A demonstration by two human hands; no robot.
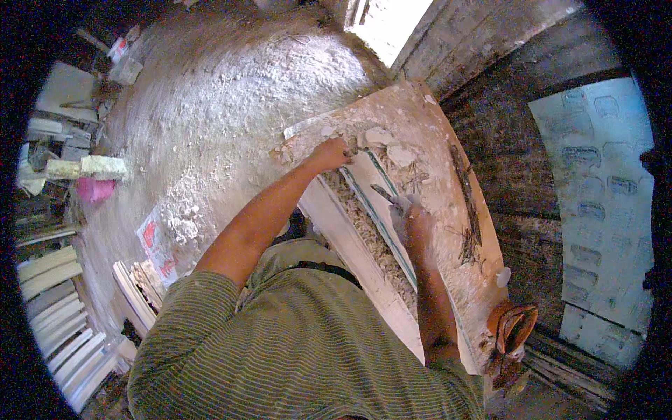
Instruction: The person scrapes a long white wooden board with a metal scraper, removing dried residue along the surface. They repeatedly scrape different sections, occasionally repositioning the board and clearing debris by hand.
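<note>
My right hand (406, 212) is closed round a hand tool with a narrow dark blade (381, 192), perhaps a knife or small trowel. The blade points up and left over a long pale strip edged with dark green (381, 222). Next to that strip runs a channel of crumbly pale material (374, 241), bordered on my side by a long white board (360, 269). At the far end of these pieces, my left hand (332, 155) has its fingers curled in; what they grip is hidden.
The pieces lie on a dusty wooden table (448, 203). Pale lumps (392, 145) and dark twigs (470, 241) are scattered on it. An orange-brown container (514, 327) stands at the near right corner. Stacked white strips (73, 343) lie on the left, and a patterned sheet (602, 203) hangs on the right wall.
</note>
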